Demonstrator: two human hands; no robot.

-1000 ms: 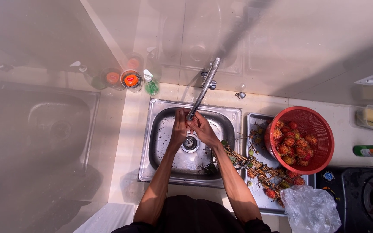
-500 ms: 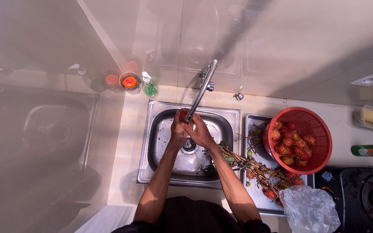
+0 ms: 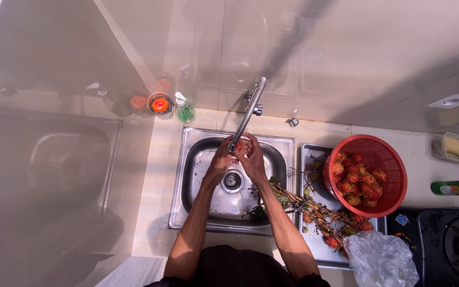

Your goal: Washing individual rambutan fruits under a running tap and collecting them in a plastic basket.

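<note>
- Reaching forward from the near edge, both bare forearms run up over the steel sink and converge under the end of the tap.
- Left hand: the arm rises from near left and leans right; the wrist is fairly straight, the fingers curled inward and closed against a small red fruit.
- Right hand: the arm rises from near right and leans left; its back faces the camera, and the fingers fold over the same fruit from the right side.
- Together the two hands are pressed around the fruit, which sits between the fingertips just beneath the tap's outlet, above the far half of the basin and beyond the drain.
- Only a small patch of the fruit shows; it looks roundish, and its long axis or which way it points cannot be told.
- The tap is a long ribbed metal tube, slanting from its base at the far right down toward the near left, ending right over the hands.
- To the right, on the ribbed draining board, lies a bundle of twigs with more red spiky fruits, running from the sink's near right corner away to the right.
- A red plastic basket of the same fruits stands right of the board, with a crumpled clear bag nearer.
</note>
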